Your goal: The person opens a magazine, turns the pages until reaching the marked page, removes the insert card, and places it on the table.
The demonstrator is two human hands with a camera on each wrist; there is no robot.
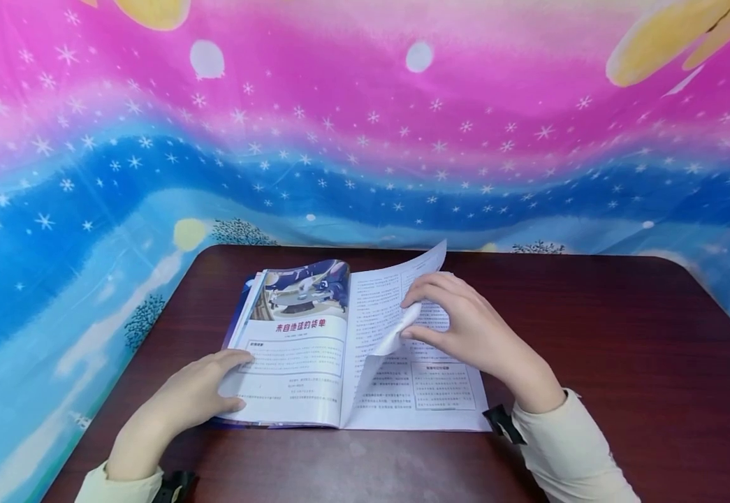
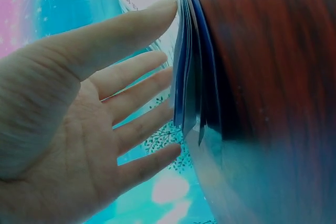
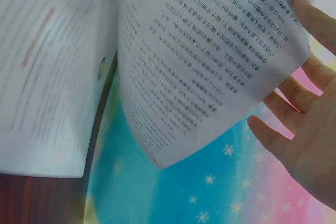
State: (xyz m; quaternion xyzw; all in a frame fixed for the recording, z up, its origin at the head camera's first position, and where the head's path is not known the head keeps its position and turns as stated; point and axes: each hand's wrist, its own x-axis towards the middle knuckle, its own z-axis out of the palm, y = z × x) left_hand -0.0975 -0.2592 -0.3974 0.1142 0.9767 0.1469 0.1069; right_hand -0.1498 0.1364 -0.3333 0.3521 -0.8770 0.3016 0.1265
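Observation:
An open magazine (image 1: 304,381) lies on the table, a colour picture and red heading on its left page. My left hand (image 1: 182,395) rests at the left edge, thumb and fingertips on that page; in the left wrist view its fingers are spread and nearly straight beside the stacked page edges (image 2: 184,77). Over the right half, my right hand (image 1: 474,325) pinches a lifted, curling page (image 1: 380,300) between thumb and fingers. In the right wrist view this printed page (image 3: 199,72) hangs away from the rest, its corner at the thumb.
The dark wooden table (image 1: 622,335) reaches out on both sides of the magazine. A pink and blue cloth (image 1: 365,140) with snowflakes hangs behind it. Black straps (image 1: 504,424) sit at the wrists over pale sleeves (image 1: 575,447).

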